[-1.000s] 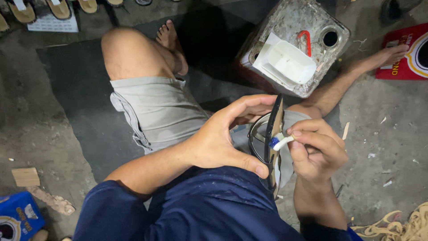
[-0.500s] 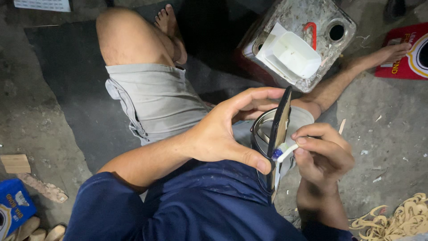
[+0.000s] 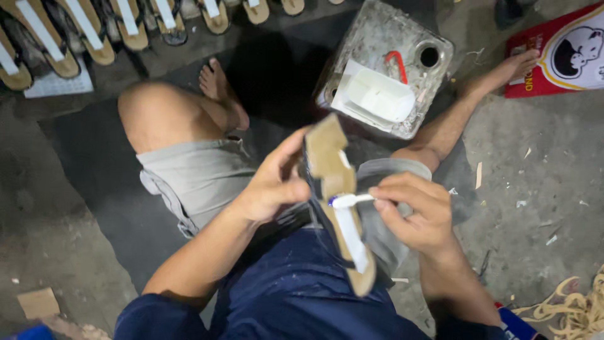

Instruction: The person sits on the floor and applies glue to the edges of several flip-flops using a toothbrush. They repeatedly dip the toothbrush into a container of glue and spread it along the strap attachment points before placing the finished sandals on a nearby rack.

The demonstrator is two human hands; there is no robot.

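My left hand [image 3: 272,186] grips a tan sandal sole [image 3: 338,189] by its upper half, holding it over my lap with its flat face turned up. A white strip runs along the lower part of the sole. My right hand [image 3: 416,211] holds a small white brush [image 3: 350,201] with a blue band, its tip pressed on the middle of the sole. I sit on the floor in grey shorts and a dark blue shirt, legs spread to either side.
A dirty square metal can [image 3: 384,70] with a white tray on top and a red handle stands ahead between my legs. Rows of finished sandals [image 3: 94,31] lie at the top left. A red printed board [image 3: 566,50] lies top right, tan scraps [image 3: 566,308] bottom right.
The sole was held edge-on to me; now it is turned with its flat face up. The brush has stayed at the sole's middle. My view has shifted, showing the sandal rows.
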